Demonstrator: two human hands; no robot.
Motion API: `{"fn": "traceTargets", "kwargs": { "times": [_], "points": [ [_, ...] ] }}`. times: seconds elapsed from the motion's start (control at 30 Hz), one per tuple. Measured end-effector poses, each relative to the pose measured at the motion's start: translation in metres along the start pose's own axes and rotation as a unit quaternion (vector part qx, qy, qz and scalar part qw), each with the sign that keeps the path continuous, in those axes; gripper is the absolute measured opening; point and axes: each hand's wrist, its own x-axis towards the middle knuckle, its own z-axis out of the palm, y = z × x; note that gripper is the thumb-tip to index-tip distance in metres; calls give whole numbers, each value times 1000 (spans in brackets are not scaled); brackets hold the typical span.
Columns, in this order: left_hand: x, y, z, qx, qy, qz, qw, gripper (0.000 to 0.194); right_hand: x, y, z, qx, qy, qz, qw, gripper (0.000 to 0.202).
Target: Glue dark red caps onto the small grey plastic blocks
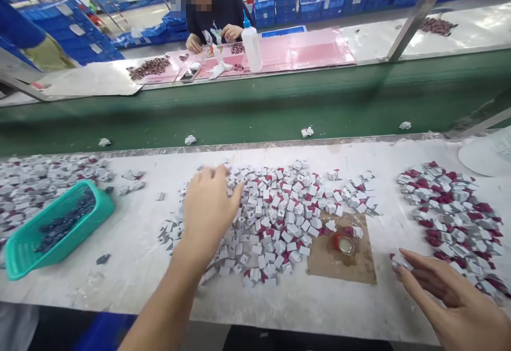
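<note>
A large heap of small white blocky pieces with dark red parts lies on the white worktable. My left hand reaches over the heap's left side, palm down, thumb spread from the fingers; its fingertips are partly hidden at the far edge. On the right, my right hand pinches one small white and dark red piece between thumb and fingers. Between the heap and this hand, a brown cardboard square bears a small round container with a red rim, with loose pieces beside it.
A teal basket of dark blue pieces stands at left, before another white pile. A second red-and-white pile lies at right. Behind runs a green conveyor belt with several pieces. A co-worker sits opposite near a white bottle.
</note>
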Motion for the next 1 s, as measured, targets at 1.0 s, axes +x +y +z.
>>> {"fn": "traceTargets", "kwargs": {
  "times": [1.0],
  "points": [
    [-79,25,50,-605,-162,-92,774,38,2,-87,17,211,-5,-13,977,19]
  ]
}}
